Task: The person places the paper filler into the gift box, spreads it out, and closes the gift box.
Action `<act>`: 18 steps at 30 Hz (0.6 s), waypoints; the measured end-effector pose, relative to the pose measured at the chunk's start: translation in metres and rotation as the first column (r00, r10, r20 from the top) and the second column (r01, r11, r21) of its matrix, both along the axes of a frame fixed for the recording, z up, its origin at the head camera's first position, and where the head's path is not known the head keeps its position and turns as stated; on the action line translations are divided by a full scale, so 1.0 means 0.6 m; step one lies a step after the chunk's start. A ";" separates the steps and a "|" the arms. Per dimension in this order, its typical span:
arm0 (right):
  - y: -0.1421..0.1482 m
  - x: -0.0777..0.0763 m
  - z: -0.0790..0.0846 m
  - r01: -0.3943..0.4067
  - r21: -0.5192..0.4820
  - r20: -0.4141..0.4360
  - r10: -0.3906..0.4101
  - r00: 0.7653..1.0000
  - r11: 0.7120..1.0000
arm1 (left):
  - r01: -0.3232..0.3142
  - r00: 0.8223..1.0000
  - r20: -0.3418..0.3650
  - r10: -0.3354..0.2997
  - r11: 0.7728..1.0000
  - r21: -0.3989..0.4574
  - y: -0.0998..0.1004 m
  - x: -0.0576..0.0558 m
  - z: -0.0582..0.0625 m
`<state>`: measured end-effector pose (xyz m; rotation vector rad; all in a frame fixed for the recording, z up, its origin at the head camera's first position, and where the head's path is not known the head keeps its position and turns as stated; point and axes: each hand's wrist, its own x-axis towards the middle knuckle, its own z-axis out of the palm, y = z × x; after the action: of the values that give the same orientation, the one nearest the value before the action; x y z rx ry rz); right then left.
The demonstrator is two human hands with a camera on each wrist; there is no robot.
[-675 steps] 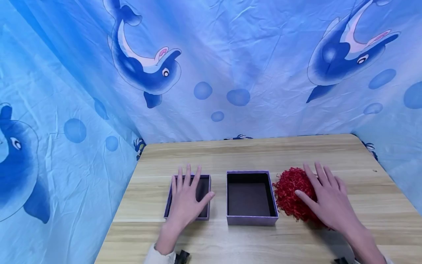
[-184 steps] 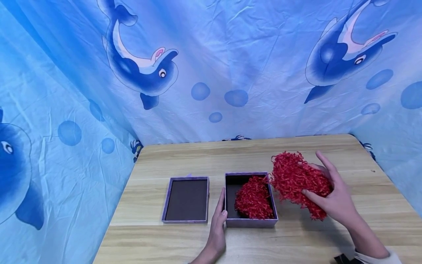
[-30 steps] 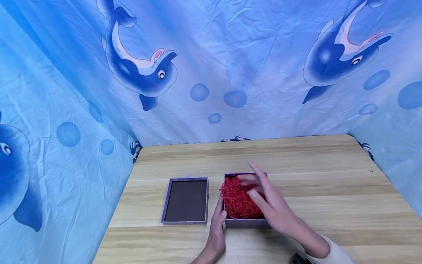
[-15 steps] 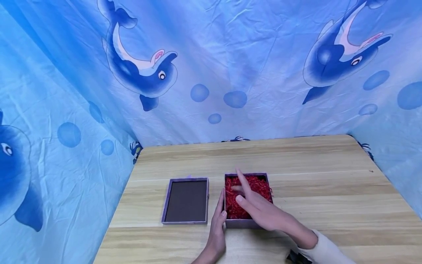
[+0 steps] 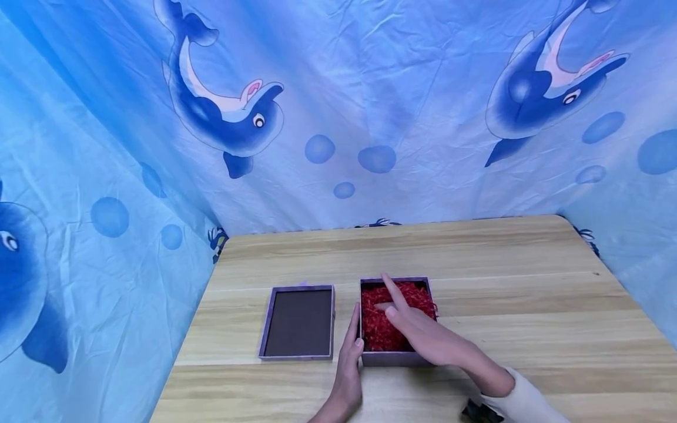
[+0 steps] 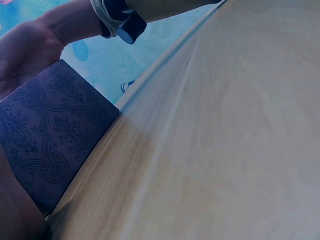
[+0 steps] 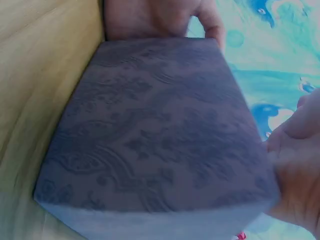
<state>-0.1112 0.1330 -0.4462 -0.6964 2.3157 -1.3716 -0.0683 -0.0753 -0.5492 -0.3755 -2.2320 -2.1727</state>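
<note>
A purple-edged box [image 5: 399, 358] with a black inside holds red shredded paper [image 5: 383, 335], heaped across most of it. My left hand [image 5: 346, 370] lies against the box's left wall, fingers straight and thumb at the near corner. Over the paper, my right hand [image 5: 423, 332] reaches in from the right with its fingers extended, pressing into the red strands; some fingertips are hidden. Both wrist views show the patterned outer wall of the box, the left wrist view [image 6: 55, 130] from one side and the right wrist view with the box front [image 7: 155, 125] up close.
A shallow purple-edged lid [image 5: 298, 323] with a dark inside lies left of the box. Some red strands [image 5: 435, 306] poke over the right rim. The wooden table [image 5: 529, 282] ends at a blue dolphin-print curtain [image 5: 444, 147].
The red shredded paper went from the table at right into the box. Over the last second it sank from a bulging heap, with my right hand moving left and down onto it.
</note>
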 end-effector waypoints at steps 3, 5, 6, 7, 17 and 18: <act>0.016 -0.004 0.007 -0.017 -0.081 -0.007 0.016 1.000 0.997 | 0.005 0.999 -0.032 -0.004 1.000 0.010 -0.003 0.000 -0.006; 0.027 -0.006 0.012 -0.018 -0.145 -0.059 0.009 0.998 0.989 | 0.019 0.999 -0.048 -0.018 1.000 0.022 -0.004 -0.003 -0.012; 0.031 -0.007 0.015 -0.014 -0.181 -0.091 -0.003 0.996 0.983 | 0.024 0.998 -0.052 -0.022 0.999 0.034 -0.004 -0.004 -0.015; 0.035 -0.007 0.017 -0.009 -0.220 -0.121 -0.018 0.993 0.975 | 0.028 0.998 -0.051 -0.026 0.999 0.044 -0.005 -0.005 -0.021; 0.022 0.009 0.017 -0.086 -0.311 -0.050 0.074 0.996 0.946 | 0.021 0.999 -0.041 -0.018 0.997 0.076 -0.008 -0.011 -0.045; 0.017 0.011 0.013 -0.085 -0.262 -0.035 0.079 0.996 0.961 | 0.018 0.999 -0.038 -0.015 0.997 0.072 -0.007 -0.010 -0.042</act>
<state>-0.1046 0.1434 -0.4384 -0.8812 2.1162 -1.6582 -0.0740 -0.0795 -0.5747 -0.4307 -2.1318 -2.2283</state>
